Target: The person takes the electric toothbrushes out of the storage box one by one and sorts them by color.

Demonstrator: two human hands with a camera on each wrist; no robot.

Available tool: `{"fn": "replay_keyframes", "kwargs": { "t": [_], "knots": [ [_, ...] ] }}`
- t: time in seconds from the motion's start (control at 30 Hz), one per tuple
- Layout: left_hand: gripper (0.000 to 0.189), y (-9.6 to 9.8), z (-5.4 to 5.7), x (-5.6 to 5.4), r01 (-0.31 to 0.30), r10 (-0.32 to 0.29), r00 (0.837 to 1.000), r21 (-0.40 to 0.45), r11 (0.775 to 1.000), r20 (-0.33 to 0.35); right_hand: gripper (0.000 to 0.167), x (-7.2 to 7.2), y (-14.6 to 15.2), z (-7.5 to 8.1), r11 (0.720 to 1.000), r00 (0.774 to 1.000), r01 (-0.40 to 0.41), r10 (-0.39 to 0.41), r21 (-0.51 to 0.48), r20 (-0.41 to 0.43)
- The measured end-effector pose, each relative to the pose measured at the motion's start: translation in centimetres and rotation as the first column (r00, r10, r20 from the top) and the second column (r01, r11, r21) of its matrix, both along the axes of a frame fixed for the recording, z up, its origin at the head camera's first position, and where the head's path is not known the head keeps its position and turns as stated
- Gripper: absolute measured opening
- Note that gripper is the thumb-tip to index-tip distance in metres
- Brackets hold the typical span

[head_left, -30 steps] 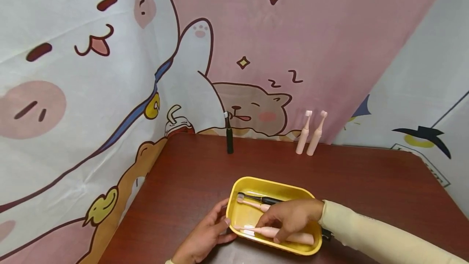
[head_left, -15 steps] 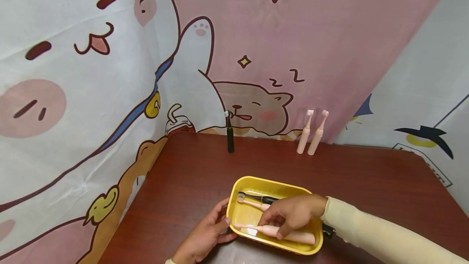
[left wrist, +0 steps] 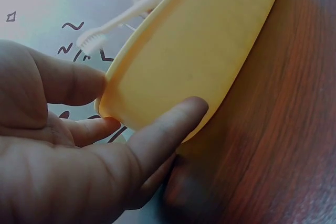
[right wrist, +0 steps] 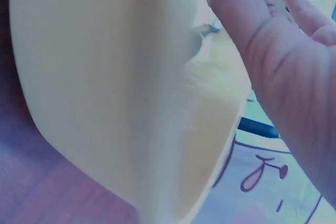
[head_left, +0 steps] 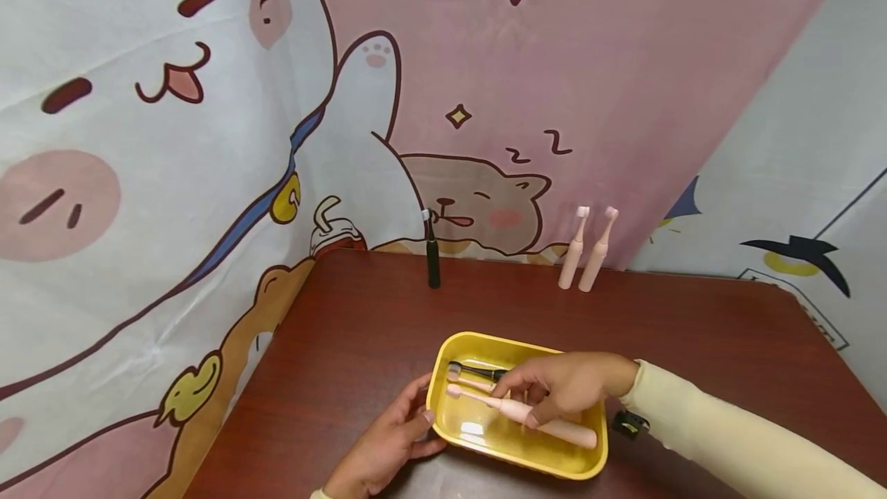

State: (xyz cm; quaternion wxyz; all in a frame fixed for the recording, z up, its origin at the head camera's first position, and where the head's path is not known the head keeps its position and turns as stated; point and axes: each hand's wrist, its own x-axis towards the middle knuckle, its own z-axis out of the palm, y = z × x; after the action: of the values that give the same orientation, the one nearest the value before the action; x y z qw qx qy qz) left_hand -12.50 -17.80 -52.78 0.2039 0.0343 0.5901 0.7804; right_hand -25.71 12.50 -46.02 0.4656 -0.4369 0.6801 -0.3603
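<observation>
A yellow tray point(head_left: 516, 457) sits on the table near me. My left hand point(head_left: 388, 441) holds its left end, the thumb against the outer wall in the left wrist view. Over the tray, my right hand point(head_left: 575, 383) pinches a pink electric toothbrush point(head_left: 514, 410) by its handle. That brush is tilted, its bristle head point(left wrist: 92, 40) pointing left and showing above the rim in the left wrist view. Behind it in the tray lie a black toothbrush point(head_left: 485, 372) and another pink toothbrush point(head_left: 476, 384), both partly hidden by my right hand.
Along the back of the brown table point(head_left: 360, 337) stand a black toothbrush point(head_left: 433, 264) on the left and two pink toothbrushes, one point(head_left: 571, 264) beside the other point(head_left: 593, 266). A cartoon-printed cloth point(head_left: 624, 98) hangs behind and on the left.
My right hand has raised the front pink toothbrush from the near side of the tray and shifted it away from me, closer to the other two. My left hand stays at the tray's end.
</observation>
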Motion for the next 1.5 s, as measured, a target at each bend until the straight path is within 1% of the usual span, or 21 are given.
{"fn": "replay_keyframes", "kwargs": {
  "t": [0.17, 0.27, 0.37, 0.5, 0.6, 0.67, 0.9, 0.97, 1.03, 1.17, 1.23, 1.4, 1.43, 1.5],
  "knots": [
    [0.06, 0.0, 0.0, 0.1, 0.011, -0.011, 1.0, 0.007, 1.0, -0.002, 0.046, -0.3, 0.6, 1.1, 0.998, 0.998, 0.047, -0.045, -0.043, 0.045],
    [0.059, 0.1, 0.0, 0.1, 0.013, -0.013, 1.0, 0.004, 1.0, -0.001, 0.046, -0.6, 1.0, 1.8, 0.995, 0.996, 0.073, -0.069, -0.064, 0.061],
    [0.059, 0.1, 0.1, 0.1, 0.013, -0.013, 1.0, -0.003, 1.0, -0.004, 0.044, -1.0, 1.6, 2.5, 0.992, 0.994, 0.093, -0.087, -0.091, 0.06],
    [0.06, 0.1, 0.3, 0.1, 0.016, -0.016, 1.0, -0.012, 1.0, -0.013, 0.042, -1.7, 2.5, 3.4, 0.98, 0.992, 0.126, -0.127, -0.155, 0.006],
    [0.06, 0.0, 0.4, 0.1, 0.016, -0.016, 1.0, -0.017, 1.0, -0.017, 0.041, -2.4, 3.2, 3.7, 0.966, 0.984, 0.162, -0.174, -0.201, -0.044],
    [0.06, 0.0, 0.4, 0.0, 0.015, -0.015, 1.0, -0.019, 1.0, -0.019, 0.041, -2.8, 3.6, 3.8, 0.956, 0.976, 0.2, -0.213, -0.213, -0.039],
    [0.059, 0.0, 0.2, 0.0, 0.014, -0.014, 1.0, -0.017, 1.0, -0.015, 0.048, -4.0, 5.4, 3.8, 0.914, 0.941, 0.325, -0.339, -0.245, -0.017],
    [0.059, 0.0, 0.2, 0.0, 0.014, -0.014, 1.0, -0.017, 1.0, -0.011, 0.05, -4.3, 5.9, 3.9, 0.9, 0.926, 0.366, -0.377, -0.238, 0.001],
    [0.059, -0.1, 0.2, 0.0, 0.014, -0.014, 1.0, -0.016, 1.0, -0.01, 0.051, -4.7, 6.5, 4.0, 0.884, 0.908, 0.411, -0.419, -0.224, 0.012],
    [0.059, -0.1, 0.2, 0.1, 0.012, -0.012, 1.0, -0.018, 1.0, -0.01, 0.051, -5.5, 7.7, 3.9, 0.849, 0.867, 0.484, -0.498, -0.211, -0.017],
    [0.059, -0.1, 0.2, 0.1, 0.011, -0.011, 1.0, -0.017, 1.0, -0.01, 0.049, -5.9, 8.4, 3.8, 0.835, 0.852, 0.502, -0.522, -0.226, -0.04],
    [0.059, 0.0, 0.2, 0.2, 0.011, -0.012, 1.0, -0.015, 1.0, -0.011, 0.046, -6.8, 9.8, 3.6, 0.806, 0.839, 0.519, -0.544, -0.286, -0.01],
    [0.059, 0.0, 0.2, 0.2, 0.01, -0.01, 1.0, -0.017, 1.0, -0.01, 0.046, -6.9, 10.0, 3.6, 0.796, 0.832, 0.53, -0.555, -0.292, -0.004],
    [0.059, 0.0, 0.2, 0.1, 0.008, -0.008, 1.0, -0.019, 1.0, -0.009, 0.047, -7.1, 10.4, 3.5, 0.773, 0.81, 0.561, -0.587, -0.295, 0.002]
  ]
}}
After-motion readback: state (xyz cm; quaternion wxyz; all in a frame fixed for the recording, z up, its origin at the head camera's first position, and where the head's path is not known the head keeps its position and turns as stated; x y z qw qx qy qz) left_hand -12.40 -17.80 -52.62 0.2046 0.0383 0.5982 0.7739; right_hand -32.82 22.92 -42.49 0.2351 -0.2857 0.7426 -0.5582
